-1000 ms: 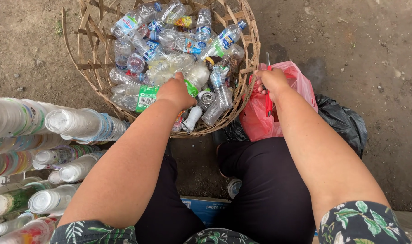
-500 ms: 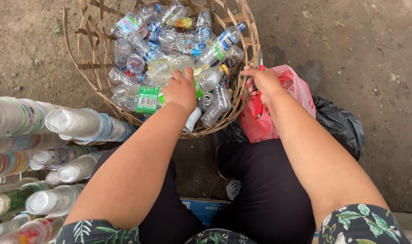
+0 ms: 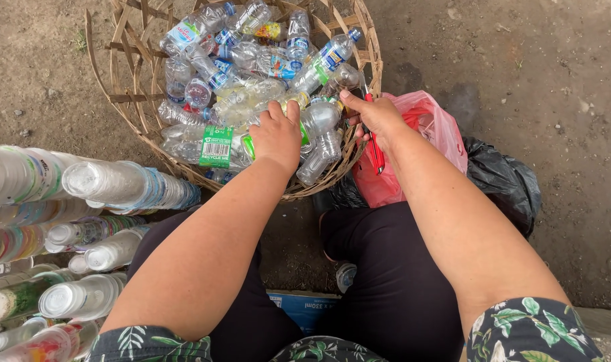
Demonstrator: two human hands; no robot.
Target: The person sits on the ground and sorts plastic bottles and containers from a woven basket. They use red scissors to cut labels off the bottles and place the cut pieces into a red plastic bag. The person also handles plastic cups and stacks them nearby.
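The head view looks straight down on two bare arms reaching into a woven basket (image 3: 121, 100) heaped with empty plastic bottles. The left hand (image 3: 277, 134) lies palm down with its fingers curled around a clear bottle with a green label (image 3: 304, 131); the grasp looks closed on it, though the palm hides most of the contact. That bottle sits at the near rim of the basket, a little to the right of its middle. As far as the hand lets one see, its long axis runs roughly left to right across the view, with the green label showing on either side of the hand and the clear, crumpled body sticking out to the right.

The right hand (image 3: 376, 115) is just beside it, to the right and over the basket edge, closed around a red-handled tool (image 3: 374, 151), likely a cutter, whose handle hangs down toward the person. I cannot tell whether its tip touches the bottle. Of the two hands the left is the one on the bottle; the right is close by its outer end.

Behind the right hand, a red plastic bag (image 3: 433, 134) rests against the basket, with a black bag (image 3: 503, 184) beyond it. To the left lie long stacks of nested clear plastic cups (image 3: 111, 184) on the dirt ground (image 3: 520, 53).
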